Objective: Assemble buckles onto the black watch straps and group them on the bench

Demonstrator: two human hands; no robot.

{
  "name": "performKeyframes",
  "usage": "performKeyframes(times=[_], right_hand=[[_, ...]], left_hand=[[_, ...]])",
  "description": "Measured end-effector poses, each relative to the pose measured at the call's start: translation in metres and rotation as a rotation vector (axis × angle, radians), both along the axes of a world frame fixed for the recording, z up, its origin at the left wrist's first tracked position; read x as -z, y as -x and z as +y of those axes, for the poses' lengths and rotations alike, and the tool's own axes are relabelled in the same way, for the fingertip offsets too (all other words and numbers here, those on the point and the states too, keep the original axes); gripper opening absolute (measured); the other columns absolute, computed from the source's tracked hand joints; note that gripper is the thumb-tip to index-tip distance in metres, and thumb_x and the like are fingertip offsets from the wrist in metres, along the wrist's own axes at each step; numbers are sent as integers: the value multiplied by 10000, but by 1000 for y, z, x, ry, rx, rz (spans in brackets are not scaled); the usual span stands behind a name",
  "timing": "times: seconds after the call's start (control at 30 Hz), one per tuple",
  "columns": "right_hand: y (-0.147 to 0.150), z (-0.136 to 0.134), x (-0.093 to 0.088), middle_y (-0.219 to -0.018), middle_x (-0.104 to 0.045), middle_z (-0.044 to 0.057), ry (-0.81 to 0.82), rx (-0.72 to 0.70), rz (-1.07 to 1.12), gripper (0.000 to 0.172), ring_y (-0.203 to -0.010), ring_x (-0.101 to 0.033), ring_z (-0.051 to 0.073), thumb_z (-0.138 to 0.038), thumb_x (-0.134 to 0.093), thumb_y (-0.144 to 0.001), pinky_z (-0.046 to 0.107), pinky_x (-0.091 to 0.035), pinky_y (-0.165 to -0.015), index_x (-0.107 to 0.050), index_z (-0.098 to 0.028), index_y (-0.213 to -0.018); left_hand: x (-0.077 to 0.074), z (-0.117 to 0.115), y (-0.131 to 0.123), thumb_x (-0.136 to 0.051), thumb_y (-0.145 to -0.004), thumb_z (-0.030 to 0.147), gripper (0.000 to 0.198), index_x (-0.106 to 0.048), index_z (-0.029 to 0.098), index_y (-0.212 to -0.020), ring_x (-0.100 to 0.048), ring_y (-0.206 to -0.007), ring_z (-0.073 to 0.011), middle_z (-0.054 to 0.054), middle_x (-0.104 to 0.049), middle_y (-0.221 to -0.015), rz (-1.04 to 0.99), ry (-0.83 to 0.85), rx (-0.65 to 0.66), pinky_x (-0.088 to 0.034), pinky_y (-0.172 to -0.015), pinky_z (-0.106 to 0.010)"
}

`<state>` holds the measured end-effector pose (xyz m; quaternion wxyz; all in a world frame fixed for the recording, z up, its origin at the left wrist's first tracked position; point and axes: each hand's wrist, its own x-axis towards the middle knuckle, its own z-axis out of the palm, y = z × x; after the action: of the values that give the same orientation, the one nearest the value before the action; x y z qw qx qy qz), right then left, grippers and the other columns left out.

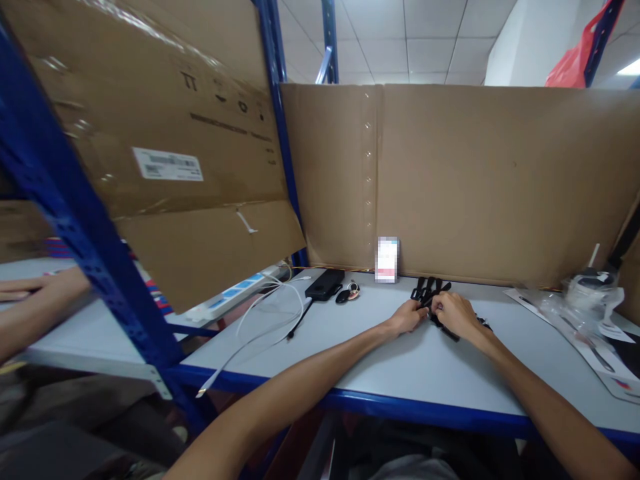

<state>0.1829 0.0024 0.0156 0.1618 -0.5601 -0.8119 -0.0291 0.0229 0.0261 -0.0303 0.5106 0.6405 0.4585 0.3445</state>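
Several black straps (429, 287), with what look like loops or buckles at their far ends, lie bunched on the white tabletop (390, 367). My left hand (407, 317) is closed on the left side of the bunch, thumb and fingers pinched together. Close beside it, my right hand (457, 315) bends its fingers over the same black straps, pinching them from the right. Strap ends stick out below and to the right of my right hand. My fingers cover the middle of the bunch, so how the straps cross there is hidden.
Behind stand a propped phone (387, 260) and a cardboard wall (500, 187). Leftward are a black power bank (325, 285), keys (353, 291), white cables (240, 357) and a power strip (235, 293). A plastic-wrapped cup (593, 288) stands right. Another person's arm (45, 310) shows left.
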Motion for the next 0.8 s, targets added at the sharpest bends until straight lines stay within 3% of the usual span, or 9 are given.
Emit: performKeyframes(times=[0.2, 0.5, 0.8], right_hand=[[-3, 2, 3, -871, -736, 53, 9, 30, -68, 206, -847, -668, 212, -175, -543, -821, 261, -331, -627, -692, -208, -959], [-6, -1, -4, -948, -731, 140, 103, 43, -224, 209, -926, -687, 269, -236, -512, -900, 283, -414, -717, -706, -171, -945], [-18, 1, -8, -1002, -730, 156, 125, 72, -286, 248, -958, -694, 283, -132, -490, -853, 297, -438, -717, -711, -153, -964]], left_hand=[[-1, 0, 0, -492, -935, 252, 242, -469, 182, -704, -299, -327, -67, 89, -371, -416, 52, -12, 44, -224, -362, -203], [-1, 0, 1, -479, -949, 301, 251, -463, 183, -728, -304, -339, -66, 93, -359, -431, 38, -2, 55, -224, -363, -199], [-1, -1, 2, -501, -944, 393, 307, -450, 187, -722, -306, -351, -63, 90, -363, -437, 23, 9, 65, -218, -376, -200]])
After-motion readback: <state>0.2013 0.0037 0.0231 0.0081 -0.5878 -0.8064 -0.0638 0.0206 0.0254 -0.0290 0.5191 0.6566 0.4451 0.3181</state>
